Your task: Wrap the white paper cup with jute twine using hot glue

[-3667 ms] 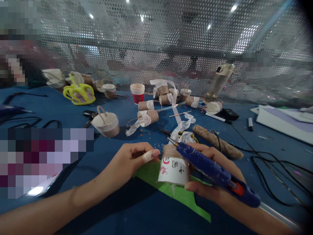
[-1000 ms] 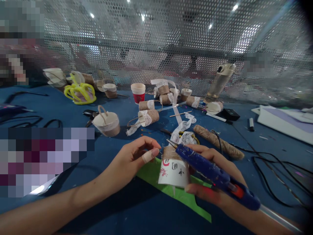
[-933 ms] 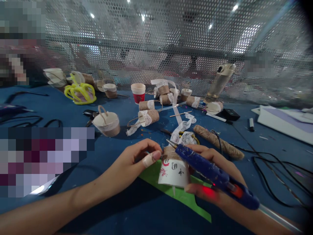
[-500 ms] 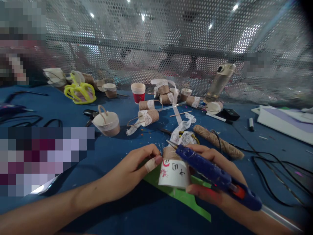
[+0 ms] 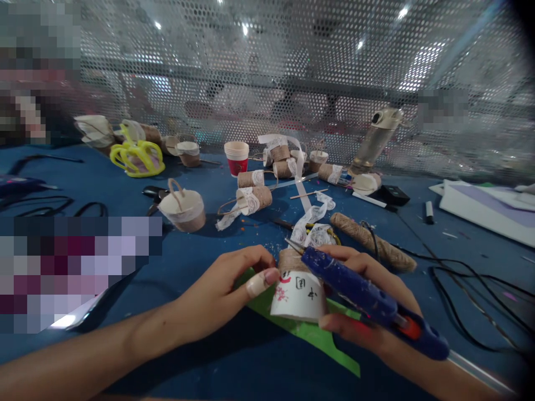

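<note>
A white paper cup (image 5: 298, 298) with printed characters is held upside down, wide rim toward me, with brown twine (image 5: 289, 260) wound round its narrow end. My right hand (image 5: 376, 284) has its fingers along the cup's right side and thumb at the rim. That same hand carries a blue hot glue gun (image 5: 351, 284), its metal nozzle over the twine-wound end. At the cup's left side, my left hand (image 5: 238, 278) has curled fingers and a bandaged thumb touching or nearly touching the cup. Its fingertips are partly hidden, so what they pinch does not show.
A green sheet (image 5: 330, 348) lies beneath the cup. Beyond are lace ribbon (image 5: 309, 220), a twine roll (image 5: 371, 242), scissors and several twine-wrapped cups, including a handled basket (image 5: 184, 211). Black cables (image 5: 455, 267) loop at right; a bottle (image 5: 376, 139) stands by the mesh screen.
Hardly anything differs. My left thumb has shifted very slightly along the cup's side, and the cup has turned a little. The glue gun stays almost in place.
</note>
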Tool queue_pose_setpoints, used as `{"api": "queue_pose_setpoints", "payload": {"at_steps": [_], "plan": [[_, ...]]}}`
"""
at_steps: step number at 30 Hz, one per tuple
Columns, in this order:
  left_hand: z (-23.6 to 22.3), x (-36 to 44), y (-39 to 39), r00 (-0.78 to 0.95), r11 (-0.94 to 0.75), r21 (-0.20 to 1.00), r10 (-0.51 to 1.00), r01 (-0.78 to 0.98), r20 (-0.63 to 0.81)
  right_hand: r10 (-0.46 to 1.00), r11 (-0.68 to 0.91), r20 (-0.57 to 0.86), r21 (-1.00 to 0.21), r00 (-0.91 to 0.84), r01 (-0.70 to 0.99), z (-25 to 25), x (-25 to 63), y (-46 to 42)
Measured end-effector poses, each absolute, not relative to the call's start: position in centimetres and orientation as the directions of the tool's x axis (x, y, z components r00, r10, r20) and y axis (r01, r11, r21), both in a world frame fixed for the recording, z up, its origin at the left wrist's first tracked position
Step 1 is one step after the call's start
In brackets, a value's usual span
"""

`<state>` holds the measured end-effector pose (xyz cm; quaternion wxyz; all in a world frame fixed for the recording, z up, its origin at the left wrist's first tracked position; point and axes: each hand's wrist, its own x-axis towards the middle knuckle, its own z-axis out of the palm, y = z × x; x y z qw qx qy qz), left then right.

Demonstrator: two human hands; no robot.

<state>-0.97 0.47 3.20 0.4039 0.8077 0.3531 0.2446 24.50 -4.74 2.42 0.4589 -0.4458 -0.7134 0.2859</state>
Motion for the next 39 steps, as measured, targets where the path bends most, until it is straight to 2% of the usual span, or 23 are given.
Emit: {"api": "queue_pose_setpoints", "payload": {"at_steps": [4, 7, 9, 11, 14, 19, 22, 27, 31, 37, 39], "plan": [[2.8, -1.0, 0.6, 0.654, -0.467, 0.794, 0.747, 0.389, 0.119, 0.899, 0.438, 0.396, -0.812, -0.188, 0.385, 2.6, 24.5, -4.8], [2.3, -1.0, 1.0, 0.517, -0.353, 0.856, 0.847, 0.377, 0.122, 0.897, 0.439, 0.419, -0.811, -0.140, 0.387, 2.7, 24.5, -4.9], [2.1, -1.1, 1.1, 0.429, -0.279, 0.912, 0.894, 0.300, 0.132, 0.898, 0.432, 0.432, -0.822, -0.089, 0.372, 2.7, 24.6, -4.8], [2.1, -1.1, 1.0, 0.460, -0.264, 0.939, 0.877, 0.221, 0.138, 0.905, 0.416, 0.418, -0.831, -0.079, 0.369, 2.6, 24.6, -4.7], [2.3, -1.1, 0.6, 0.574, -0.350, 0.922, 0.795, 0.167, 0.198, 0.913, 0.407, 0.385, -0.826, -0.136, 0.390, 2.4, 24.4, -4.6], [2.5, -0.9, -0.2, 0.632, -0.384, 0.886, 0.762, 0.260, 0.144, 0.897, 0.441, 0.397, -0.822, -0.194, 0.359, 1.9, 24.2, -4.5], [2.4, -0.9, -0.3, 0.599, -0.304, 0.918, 0.795, 0.253, 0.098, 0.890, 0.453, 0.412, -0.848, -0.197, 0.276, 1.6, 24.2, -4.4], [2.3, -0.9, -0.2, 0.642, -0.014, 1.000, 0.766, 0.025, -0.006, 0.917, 0.396, 0.383, -0.909, -0.115, 0.128, 1.7, 24.3, -4.3], [2.3, -0.7, -0.2, 0.702, 0.082, 0.995, 0.712, -0.065, -0.012, 0.927, 0.369, 0.355, -0.919, -0.120, 0.138, 1.8, 24.2, -4.4], [1.6, -0.4, -0.4, 0.731, 0.178, 0.974, 0.682, -0.136, -0.023, 0.927, 0.373, 0.350, -0.895, -0.135, 0.246, 2.3, 23.8, -4.7], [1.5, -0.4, -0.3, 0.730, 0.208, 0.967, 0.683, -0.144, -0.038, 0.935, 0.349, 0.323, -0.913, -0.148, 0.213, 2.6, 23.8, -4.7]]}}
